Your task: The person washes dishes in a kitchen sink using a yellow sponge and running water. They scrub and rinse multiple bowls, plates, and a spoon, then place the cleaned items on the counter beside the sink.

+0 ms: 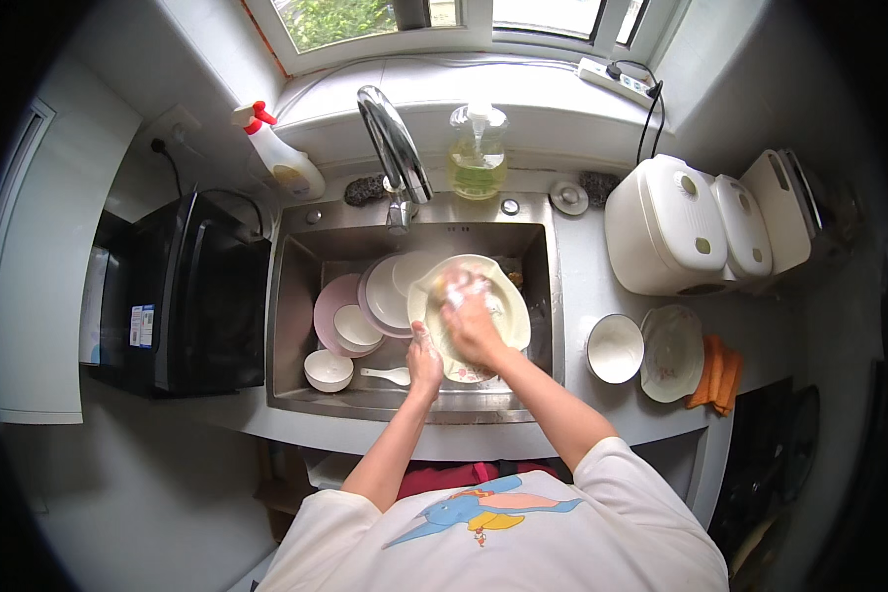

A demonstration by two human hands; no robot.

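Over the steel sink point(407, 416) I see a cream, wavy-rimmed plate point(516, 314) with a floral pattern, tilted. My left hand point(425, 362) grips its left rim. Against the plate's inner face lies my right hand point(470, 314), its fingers blurred and covered in white suds; whether they hold anything is hidden. Left of the plate, pink plates point(327, 311) and a pale plate point(386, 296) overlap in the basin. One small white bowl point(355, 325) rests on the pink plates, and another white bowl point(328, 370) sits nearer me. Beside it is a white spoon point(386, 375).
A chrome faucet point(394, 140) arches over the basin's back. Behind stand a soap pump bottle point(478, 159) and a spray bottle point(288, 163). On the right counter are a white bowl point(615, 348), a floral dish point(672, 355), an orange cloth point(716, 376) and a white container point(662, 229). A black appliance point(207, 303) flanks the left.
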